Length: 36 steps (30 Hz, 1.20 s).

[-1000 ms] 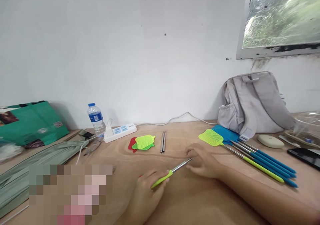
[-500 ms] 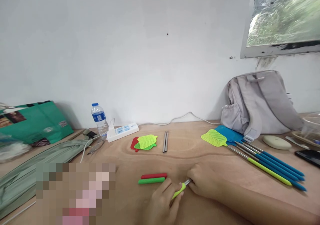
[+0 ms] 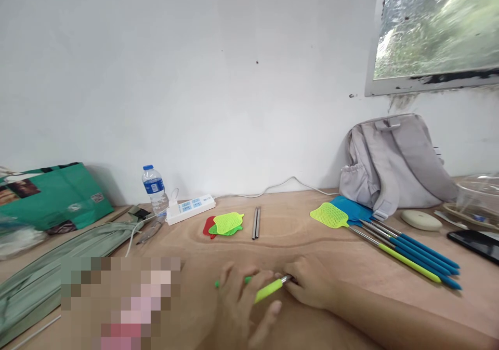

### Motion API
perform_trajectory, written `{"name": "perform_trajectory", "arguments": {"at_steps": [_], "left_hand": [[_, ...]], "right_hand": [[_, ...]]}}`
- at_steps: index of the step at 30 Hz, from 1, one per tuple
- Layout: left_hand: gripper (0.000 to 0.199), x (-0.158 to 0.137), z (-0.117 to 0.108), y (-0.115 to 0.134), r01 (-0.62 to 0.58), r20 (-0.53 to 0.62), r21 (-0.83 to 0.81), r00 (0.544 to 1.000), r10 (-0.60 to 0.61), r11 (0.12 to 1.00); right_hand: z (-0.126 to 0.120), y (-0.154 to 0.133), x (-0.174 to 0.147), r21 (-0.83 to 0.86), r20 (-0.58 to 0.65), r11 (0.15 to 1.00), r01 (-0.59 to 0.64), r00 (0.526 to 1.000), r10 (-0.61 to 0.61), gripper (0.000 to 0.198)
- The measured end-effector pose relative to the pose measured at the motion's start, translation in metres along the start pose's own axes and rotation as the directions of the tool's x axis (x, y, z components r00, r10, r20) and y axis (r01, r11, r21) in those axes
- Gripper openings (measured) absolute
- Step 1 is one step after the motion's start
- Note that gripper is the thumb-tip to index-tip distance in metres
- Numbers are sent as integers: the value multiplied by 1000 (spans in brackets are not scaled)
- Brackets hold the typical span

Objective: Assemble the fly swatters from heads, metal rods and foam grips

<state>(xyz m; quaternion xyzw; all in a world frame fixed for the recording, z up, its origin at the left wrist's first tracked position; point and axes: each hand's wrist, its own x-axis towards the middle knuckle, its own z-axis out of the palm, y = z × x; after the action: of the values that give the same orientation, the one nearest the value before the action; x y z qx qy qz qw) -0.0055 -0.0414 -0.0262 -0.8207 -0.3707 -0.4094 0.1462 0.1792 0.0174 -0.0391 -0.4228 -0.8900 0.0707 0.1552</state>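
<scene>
My right hand (image 3: pixel 312 282) is closed around the metal rod of a yellow-green fly swatter handle (image 3: pixel 270 290), which slants down to the left over the table. Along its grip, my left hand (image 3: pixel 236 306) has its fingers spread and thumb apart, loosely around the handle rather than clasping it. Behind the left fingers shows the end of a green handle grip (image 3: pixel 217 284); the red grip is hidden. Farther back lie loose swatter heads: yellow-green (image 3: pixel 229 223), green (image 3: pixel 215 230) and red (image 3: pixel 208 226). Two bare metal rods (image 3: pixel 256 223) lie beside them.
At the right lie a yellow-green swatter (image 3: pixel 329 215) and several blue swatters (image 3: pixel 429 251), near a grey backpack (image 3: pixel 393 163), a pale case (image 3: pixel 421 220) and a phone (image 3: pixel 473 243). A power strip (image 3: pixel 191 209), water bottle (image 3: pixel 155 186) and green bag (image 3: pixel 58 197) stand left.
My left hand has opened its fingers from a grip on the yellow-green handle and shifted left, covering the red grip. The right hand still holds the rod. The view has shifted slightly.
</scene>
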Motion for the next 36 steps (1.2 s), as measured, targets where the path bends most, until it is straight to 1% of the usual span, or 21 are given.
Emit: {"name": "perform_trajectory", "arguments": {"at_steps": [1, 2, 3, 4, 5, 6, 7, 8, 10, 13, 15, 18, 21, 24, 27, 28, 30, 32, 33, 36], "left_hand": [[25, -2, -3, -6, -26, -53, 13, 998, 27, 1000], [22, -3, -6, -14, -20, -153, 13, 988, 22, 1000], [19, -5, -8, -24, 70, -302, 5, 951, -65, 998], [17, -7, -9, -35, 165, -419, -13, 895, -155, 986], [16, -7, -9, -48, 287, -471, -49, 838, -275, 957], [16, -8, -9, -61, 354, -466, -49, 819, -335, 934], [16, -7, -7, -74, 404, -436, -18, 820, -371, 915], [17, -6, -5, -87, 436, -357, 35, 846, -396, 899], [21, -2, 1, -112, 443, -286, 63, 867, -409, 894], [36, 4, 13, -142, 436, -149, 92, 895, -420, 895], [46, 8, 20, -157, 422, -35, 111, 906, -421, 900], [57, 10, 28, -172, 409, 142, 142, 893, -427, 902], [61, 9, 33, -179, 423, 256, 181, 851, -458, 888], [59, 7, 35, -182, 441, 307, 219, 816, -490, 871], [56, 8, 34, -182, 425, 329, 227, 813, -480, 876], [54, 8, 34, -183, 416, 334, 224, 817, -471, 881], [51, 9, 33, -183, 400, 341, 212, 825, -451, 892], [48, 9, 33, -184, 390, 341, 198, 833, -436, 899], [47, 10, 32, -184, 386, 339, 191, 837, -429, 903], [44, 9, 31, -183, 372, 332, 164, 852, -406, 914]], "right_hand": [[1, 1, 0, 17, -11, 1000, 10, 1000, -10, 16], [1, 2, 1, 35, -30, 999, 17, 999, -16, 17], [1, 3, 1, 56, -51, 998, 22, 999, -19, 19], [0, 5, 2, 85, -73, 996, 23, 997, -17, 22], [0, 6, 2, 121, -95, 992, 21, 995, -9, 24], [0, 8, 3, 164, -113, 986, 17, 994, 2, 26], [0, 10, 4, 215, -127, 977, 13, 992, 15, 28], [0, 12, 4, 271, -136, 963, 9, 990, 29, 29], [1, 16, 6, 385, -143, 923, 3, 988, 57, 32], [3, 20, 8, 537, -163, 843, 3, 981, 101, 35], [3, 22, 10, 623, -198, 782, 15, 970, 139, 39], [2, 26, 13, 738, -254, 673, 49, 944, 210, 45], [1, 32, 15, 835, -247, 550, 22, 908, 339, 47], [0, 39, 13, 878, -198, 478, -27, 889, 413, 47], [0, 46, 8, 898, -168, 438, -46, 884, 437, 45], [0, 48, 6, 911, -163, 411, -43, 877, 452, 43], [1, 52, 1, 946, -157, 323, -18, 847, 507, 39], [0, 55, -4, 972, -155, 232, 23, 806, 571, 40], [0, 56, -7, 977, -158, 208, 40, 789, 594, 40], [-3, 61, -17, 975, -173, 217, 46, 768, 616, 38]]}}
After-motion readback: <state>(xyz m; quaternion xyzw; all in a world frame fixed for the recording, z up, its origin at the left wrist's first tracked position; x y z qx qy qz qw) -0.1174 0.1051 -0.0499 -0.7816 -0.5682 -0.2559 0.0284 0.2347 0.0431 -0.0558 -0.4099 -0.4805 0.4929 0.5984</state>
